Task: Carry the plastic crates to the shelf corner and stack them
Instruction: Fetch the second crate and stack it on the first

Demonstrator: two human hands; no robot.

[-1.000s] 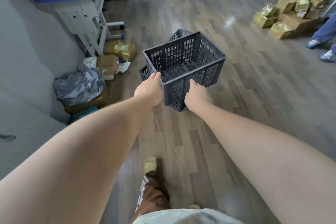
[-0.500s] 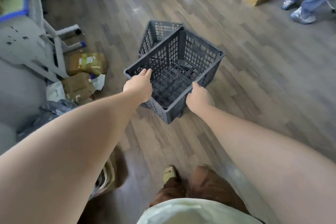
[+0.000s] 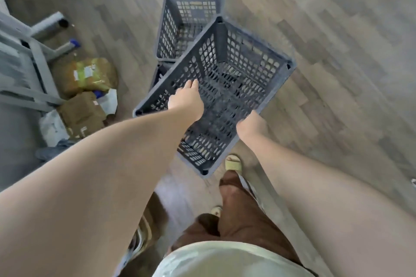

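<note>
Both hands' grip on empty crate [image 3: 234, 87]

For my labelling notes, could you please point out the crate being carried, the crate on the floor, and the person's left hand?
carried crate [image 3: 245, 67]: head view, perforated far wall.
floor crate [image 3: 193, 9]: head view, far inner wall.
left hand [image 3: 186, 101]: head view, back of hand on the crate's rim.
</note>
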